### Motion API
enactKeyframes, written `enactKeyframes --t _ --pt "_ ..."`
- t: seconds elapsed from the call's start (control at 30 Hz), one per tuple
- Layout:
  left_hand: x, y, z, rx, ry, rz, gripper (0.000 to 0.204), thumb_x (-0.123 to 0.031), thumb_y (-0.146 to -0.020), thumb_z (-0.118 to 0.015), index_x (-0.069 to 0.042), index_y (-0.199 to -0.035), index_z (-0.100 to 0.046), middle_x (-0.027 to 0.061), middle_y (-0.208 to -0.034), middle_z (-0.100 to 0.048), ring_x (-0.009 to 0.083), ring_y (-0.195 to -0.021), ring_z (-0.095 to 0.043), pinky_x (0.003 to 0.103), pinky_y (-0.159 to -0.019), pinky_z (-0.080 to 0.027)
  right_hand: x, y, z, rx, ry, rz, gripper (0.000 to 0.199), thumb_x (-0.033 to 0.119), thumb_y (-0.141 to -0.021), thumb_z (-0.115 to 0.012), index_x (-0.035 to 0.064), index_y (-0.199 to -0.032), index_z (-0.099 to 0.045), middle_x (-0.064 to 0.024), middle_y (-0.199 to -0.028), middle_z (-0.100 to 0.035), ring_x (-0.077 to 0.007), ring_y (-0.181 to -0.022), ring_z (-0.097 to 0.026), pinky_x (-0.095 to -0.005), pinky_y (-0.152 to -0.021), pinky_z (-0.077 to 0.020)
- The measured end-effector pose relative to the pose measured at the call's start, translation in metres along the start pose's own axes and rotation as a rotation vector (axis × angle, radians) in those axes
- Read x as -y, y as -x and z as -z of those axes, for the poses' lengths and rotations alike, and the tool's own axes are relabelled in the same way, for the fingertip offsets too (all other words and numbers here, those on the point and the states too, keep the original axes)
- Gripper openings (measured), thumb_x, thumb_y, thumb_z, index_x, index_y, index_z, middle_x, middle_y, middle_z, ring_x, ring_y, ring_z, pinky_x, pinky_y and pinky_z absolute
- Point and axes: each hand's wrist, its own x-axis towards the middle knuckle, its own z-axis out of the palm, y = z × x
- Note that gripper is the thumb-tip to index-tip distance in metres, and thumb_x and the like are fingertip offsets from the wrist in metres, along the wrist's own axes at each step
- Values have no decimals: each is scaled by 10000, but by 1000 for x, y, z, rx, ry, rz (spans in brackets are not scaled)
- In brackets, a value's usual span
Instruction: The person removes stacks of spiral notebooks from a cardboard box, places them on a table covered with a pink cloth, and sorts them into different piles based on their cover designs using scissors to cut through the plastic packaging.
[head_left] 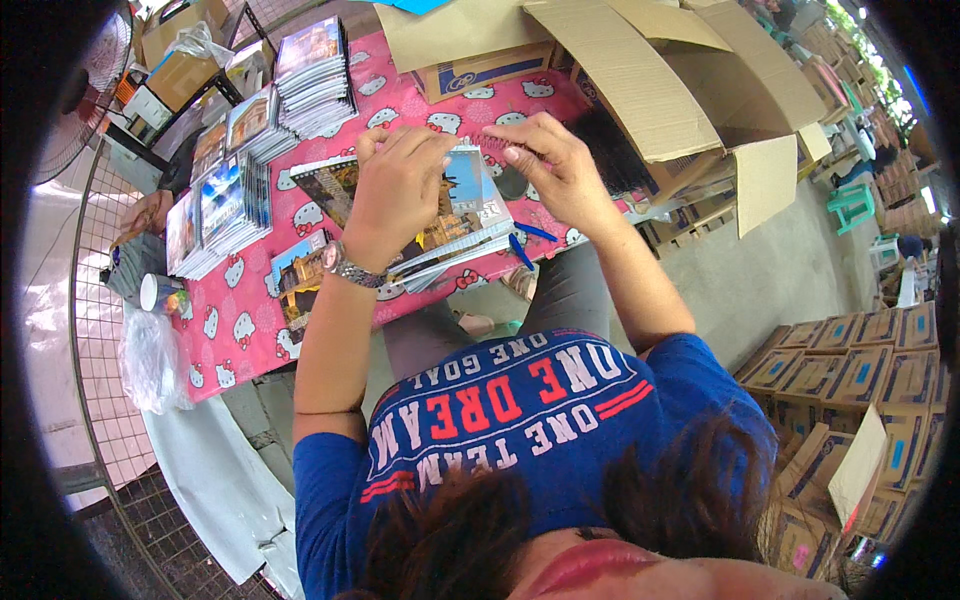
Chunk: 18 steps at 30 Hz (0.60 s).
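Observation:
A thin reddish spiral binding coil (486, 142) runs along the upper edge of a notebook (462, 190) with a picture cover. My right hand (560, 170) pinches the coil's right end between thumb and fingers. My left hand (405, 185) is closed at the notebook's upper left edge, its fingertips near the coil's other end; part of the cover is hidden behind it. The notebook lies on a stack of similar ones (465, 248). Blue-handled pliers (522, 250) rest at the stack's right side. Another picture-covered notebook (298, 268) lies left of my wrist.
Piles of notebooks (312, 85) fill the left of the pink patterned tablecloth (212, 335). A paper cup (162, 294) and a plastic bag (155, 360) are at the left edge. A black bristly heap (608, 150) and open cartons (640, 90) stand at the right; stacked boxes (850, 370) stand behind.

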Motion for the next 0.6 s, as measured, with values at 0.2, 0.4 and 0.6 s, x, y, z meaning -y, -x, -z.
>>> enactKeyframes --t 0.2,0.4,0.6 --pt "-4 0 4 10 7 -18 219 -101 -819 -612 -106 -1032 -665 44 -983 -654 217 -950 -600 400 -912 -339 -3 -8 10 -73 76 133 275 6 -856 -612 67 -1113 -685 -113 -1007 -623 -258 -960 -614 -333 -860 -492" --pt "-9 -2 8 57 -7 47 210 -172 -830 -644 -95 -1023 -669 71 -987 -670 240 -959 -601 397 -906 -354 5 -4 12 28 -24 66 300 -42 -842 -603 64 -1111 -683 -109 -982 -609 -245 -928 -604 -321 -820 -488" --pt "-12 -4 10 91 -3 84 216 -202 -834 -657 -94 -1020 -672 82 -975 -682 248 -962 -603 403 -905 -363 -9 0 10 128 -115 80 322 -11 -887 -595 61 -1195 -651 -69 -936 -581 -157 -826 -556 -286 -737 -472"
